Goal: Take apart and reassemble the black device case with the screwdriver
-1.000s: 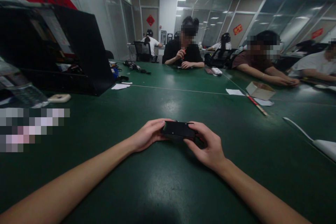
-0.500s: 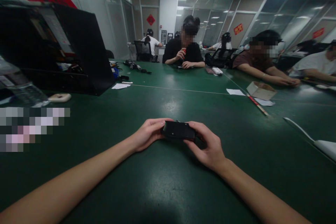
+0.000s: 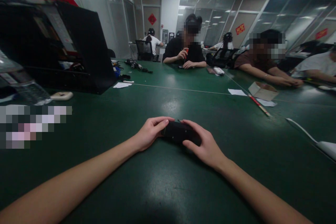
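1. Shows two bare hands, one left hand [image 3: 152,133] and one right hand [image 3: 206,143], around one black box [image 3: 174,133], over one green table [image 3: 168,171]; cannot tell whether resting on the tabletop or held just above.
2. Lies, as the one box in hand, directly between the two palms, touching both, with the left end in the left grasp and the right end in the right.
3. Bears two small bright dots on the upper face, both between the hands.
4. Closes partway with the left hand, having hold of the box, with the thumb on top and the fingers curled along the far edge.
5. Curves with the right hand around the right end, half open to the box's width and with hold of it, thumb at the near edge; hides the palm.
6. Includes, beyond and left of the left hand, one black case [image 3: 86,42], one clear bottle [image 3: 25,80], one pale oval object [image 3: 62,96] and one paper scrap [image 3: 122,85].
7. Includes, beyond and right of the right hand, one open carton [image 3: 262,92], one red-and-tan stick [image 3: 259,105] and two white sheets [image 3: 237,92].
8. Seats one person in a black top [image 3: 172,52] well beyond both hands, holding one orange-handled tool [image 3: 186,53].
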